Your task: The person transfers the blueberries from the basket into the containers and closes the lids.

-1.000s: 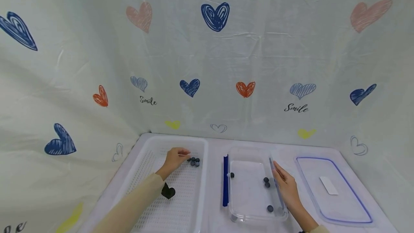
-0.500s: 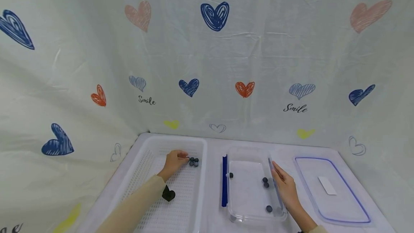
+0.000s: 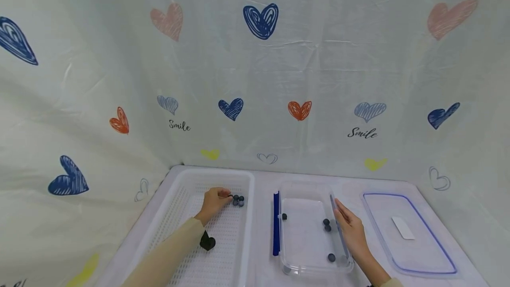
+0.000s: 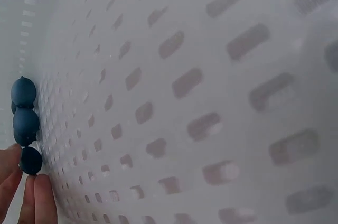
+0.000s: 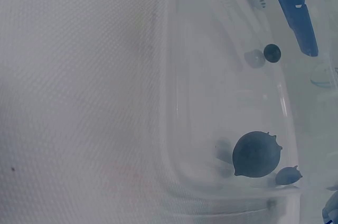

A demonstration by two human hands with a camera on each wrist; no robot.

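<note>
In the head view, my left hand reaches into a white perforated basket and pinches a dark blueberry between thumb and fingers, seen close up in the left wrist view. Several more blueberries cluster right at the fingertips, by the basket's right wall. My right hand rests with fairly straight fingers against the raised right flap of a clear plastic container. Inside it lie a pair of blueberries near the middle, one blueberry at the front and another blueberry at the left side.
A blue clip flap stands out from the container's left side. A clear lid with a blue seal and a white label lies to the right. A dark heart-like shape shows beside the left sleeve. A heart-printed curtain hangs behind.
My left hand has lowered slightly and its fingers have drawn in around the blueberry beside the cluster. My right hand keeps its place at the container's flap. The head view has shifted slightly.
</note>
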